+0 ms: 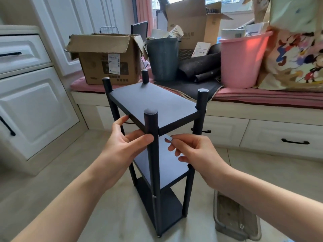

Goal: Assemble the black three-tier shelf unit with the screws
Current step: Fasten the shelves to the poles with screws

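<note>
Two-handed, bracketing the near post of the shelf just under the top board. Standing upright on the floor, long axis vertical, running straight up and down between the two sets of fingertips. Resting the left hand against the post from the left, thumb tip touching the post, the other fingers spread and reaching up to the board's near edge, not wrapping anything. Hovering the right hand just right of the post, below the board's front edge, fingers loosely curled, with index and thumb drawn close together. Not managing to tell whether those two are pinching a screw or nothing: too small to make out.

Judging the joint of post and board to be the spot in hand, lying just left of the right fingertips and just above them. Reckoning the left hand the nearer one, already touching, and so the likelier to be steadying. Expecting any screw there to be going in sideways, across the post's axis, toward the board's end. Noting one screw head seated low on the same post, well below both hands, beside the middle tier. Taking the unit as nearly complete, all three boards and four posts standing in place.
</note>
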Available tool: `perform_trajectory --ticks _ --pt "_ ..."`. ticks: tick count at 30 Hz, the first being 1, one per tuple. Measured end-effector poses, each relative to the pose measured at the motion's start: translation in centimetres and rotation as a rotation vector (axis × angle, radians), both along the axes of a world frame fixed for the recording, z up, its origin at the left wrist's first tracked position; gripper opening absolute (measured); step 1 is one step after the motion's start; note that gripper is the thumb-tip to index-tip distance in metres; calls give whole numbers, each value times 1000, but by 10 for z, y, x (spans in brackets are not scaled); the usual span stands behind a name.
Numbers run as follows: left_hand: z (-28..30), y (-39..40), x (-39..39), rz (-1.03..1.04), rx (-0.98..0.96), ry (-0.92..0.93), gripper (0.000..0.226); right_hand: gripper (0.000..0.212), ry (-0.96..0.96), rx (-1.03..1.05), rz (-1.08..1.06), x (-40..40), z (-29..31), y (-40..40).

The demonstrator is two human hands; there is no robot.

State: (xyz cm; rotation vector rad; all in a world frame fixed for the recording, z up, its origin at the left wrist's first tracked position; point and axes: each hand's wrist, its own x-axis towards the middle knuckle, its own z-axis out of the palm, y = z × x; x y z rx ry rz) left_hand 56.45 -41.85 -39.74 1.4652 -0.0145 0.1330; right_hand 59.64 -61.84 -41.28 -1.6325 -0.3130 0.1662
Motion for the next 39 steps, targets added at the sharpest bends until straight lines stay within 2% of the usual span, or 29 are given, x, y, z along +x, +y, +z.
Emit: perform_trajectory --ticks 4,8,17,24,28,39 --pt "3 -1 -1 -37 -87 13 120 18 -42 12 -17 -2 -1 -4" --pt "3 -5 -3 -28 -120 -2 116 17 -60 34 -43 -4 -3 -2" --pt "-1 -4 -1 -62 -159 -11 127 22 -134 82 -80 -5 -5 10" --pt "-4 -1 1 -73 -183 -9 113 19 -314 -22 -131 -1 -6 10" --pt "-5 -1 2 -77 -206 -15 117 18 -385 -77 -158 0 -7 10" --pt "-5 0 0 -73 -190 -30 112 15 -399 -151 -159 1 -13 21"
